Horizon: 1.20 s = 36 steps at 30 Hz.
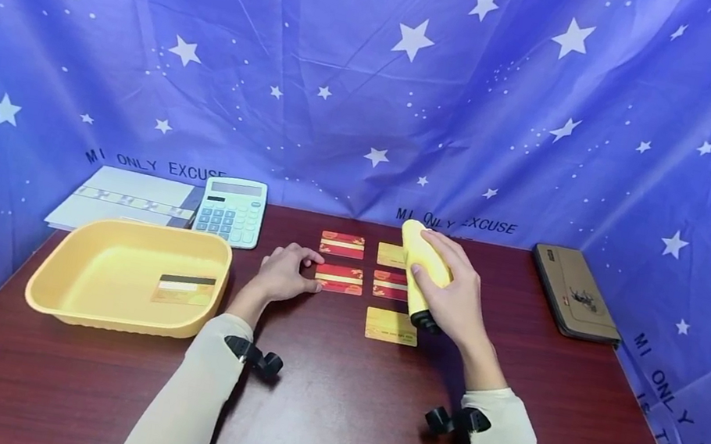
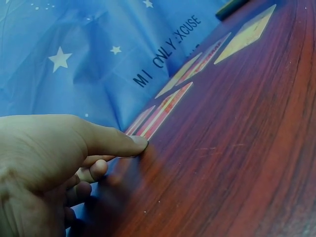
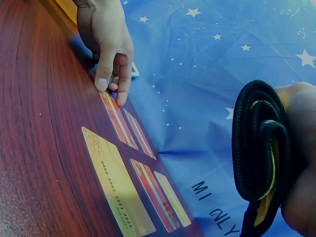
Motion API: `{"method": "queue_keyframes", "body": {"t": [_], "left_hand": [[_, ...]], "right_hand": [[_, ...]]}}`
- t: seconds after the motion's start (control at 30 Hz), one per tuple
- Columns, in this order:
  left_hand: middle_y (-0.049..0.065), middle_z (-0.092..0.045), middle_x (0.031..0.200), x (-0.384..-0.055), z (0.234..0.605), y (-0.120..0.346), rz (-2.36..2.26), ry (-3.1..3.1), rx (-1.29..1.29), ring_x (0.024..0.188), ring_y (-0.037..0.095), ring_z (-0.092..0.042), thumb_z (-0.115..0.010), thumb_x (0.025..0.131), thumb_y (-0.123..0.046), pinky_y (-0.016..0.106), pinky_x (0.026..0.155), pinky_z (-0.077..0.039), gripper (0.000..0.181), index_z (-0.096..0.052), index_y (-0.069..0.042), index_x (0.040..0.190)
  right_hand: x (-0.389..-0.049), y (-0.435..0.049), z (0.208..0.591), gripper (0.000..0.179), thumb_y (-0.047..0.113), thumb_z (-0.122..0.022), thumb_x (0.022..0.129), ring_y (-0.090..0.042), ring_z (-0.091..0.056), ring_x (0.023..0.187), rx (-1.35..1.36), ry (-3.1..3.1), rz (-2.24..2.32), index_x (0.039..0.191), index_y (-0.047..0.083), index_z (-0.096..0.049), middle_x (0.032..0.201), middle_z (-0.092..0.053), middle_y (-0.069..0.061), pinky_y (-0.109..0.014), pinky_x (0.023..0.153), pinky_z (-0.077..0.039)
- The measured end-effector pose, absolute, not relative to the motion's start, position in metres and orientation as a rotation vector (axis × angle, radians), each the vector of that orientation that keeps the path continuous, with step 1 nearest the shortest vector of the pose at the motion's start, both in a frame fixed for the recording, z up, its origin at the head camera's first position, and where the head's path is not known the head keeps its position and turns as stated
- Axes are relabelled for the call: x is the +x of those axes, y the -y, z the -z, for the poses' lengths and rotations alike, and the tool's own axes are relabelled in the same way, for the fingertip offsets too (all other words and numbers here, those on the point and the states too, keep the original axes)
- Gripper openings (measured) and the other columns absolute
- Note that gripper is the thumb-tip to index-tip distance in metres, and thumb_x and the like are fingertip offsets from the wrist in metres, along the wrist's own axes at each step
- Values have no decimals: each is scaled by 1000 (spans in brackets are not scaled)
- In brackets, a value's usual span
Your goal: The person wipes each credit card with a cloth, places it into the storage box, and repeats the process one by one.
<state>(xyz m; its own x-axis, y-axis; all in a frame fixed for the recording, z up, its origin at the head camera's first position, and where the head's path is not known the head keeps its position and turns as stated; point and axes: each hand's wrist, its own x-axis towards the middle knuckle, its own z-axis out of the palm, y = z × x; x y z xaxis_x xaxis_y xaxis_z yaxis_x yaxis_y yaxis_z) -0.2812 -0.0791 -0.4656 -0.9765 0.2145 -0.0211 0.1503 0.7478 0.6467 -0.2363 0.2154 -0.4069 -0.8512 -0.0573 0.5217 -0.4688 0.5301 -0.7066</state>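
Observation:
My left hand (image 1: 282,273) holds the left end of a red bank card (image 1: 345,280) between thumb and forefinger. The card lies flat on the table; in the left wrist view the thumb (image 2: 133,144) is at its end. Above the table, my right hand (image 1: 454,287) grips a rolled yellow cloth with black edging (image 1: 422,266). Another red card (image 1: 343,244) lies behind the held one. To the right are a back yellow card (image 1: 389,254), partly hidden by the cloth, a red card (image 1: 387,285) and a front yellow card (image 1: 392,326).
A yellow plastic tray (image 1: 49,279) with one card (image 1: 182,290) in it stands at left. Behind it are a white box-like item (image 1: 117,196) and a calculator (image 1: 229,219). A brown wallet (image 1: 578,293) lies far right. Blue star-printed curtains (image 1: 322,89) enclose the table.

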Motion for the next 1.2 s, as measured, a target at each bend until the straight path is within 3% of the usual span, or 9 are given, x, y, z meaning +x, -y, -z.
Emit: {"method": "queue_keyframes", "body": {"t": [0.47,0.73,0.97,1.2], "left_hand": [[5,-68,115,-279,470,80,-1208,-2840,234,116,30,-53,-86,78,-18,49,100,-37,50,-59,-17,120],[4,-72,96,-280,475,81,-1344,-2874,208,96,27,-68,-83,80,-11,50,96,-42,47,-57,-19,118],[5,-71,88,-279,472,75,-1461,-2928,159,81,22,-68,-80,82,-6,37,78,-51,46,-54,-17,118],[12,-71,92,-270,442,67,-1846,-2798,201,85,22,-72,-72,85,7,27,77,-60,46,-52,-11,123]], "right_hand": [[-238,-214,407,51,8,-79,89,-22,-59,126,433,2315,-1291,137,20,-68,144,-64,-4,-8,87,-45],[-238,-213,409,52,9,-78,90,-21,-59,127,428,2342,-1272,138,23,-67,145,-63,-3,-9,89,-46],[-238,-213,409,52,7,-78,89,-22,-59,130,425,2334,-1275,137,22,-68,144,-63,-3,-8,90,-45],[-238,-216,409,52,8,-78,89,-23,-58,129,427,2337,-1269,138,22,-68,144,-63,-4,-9,90,-45]]}}
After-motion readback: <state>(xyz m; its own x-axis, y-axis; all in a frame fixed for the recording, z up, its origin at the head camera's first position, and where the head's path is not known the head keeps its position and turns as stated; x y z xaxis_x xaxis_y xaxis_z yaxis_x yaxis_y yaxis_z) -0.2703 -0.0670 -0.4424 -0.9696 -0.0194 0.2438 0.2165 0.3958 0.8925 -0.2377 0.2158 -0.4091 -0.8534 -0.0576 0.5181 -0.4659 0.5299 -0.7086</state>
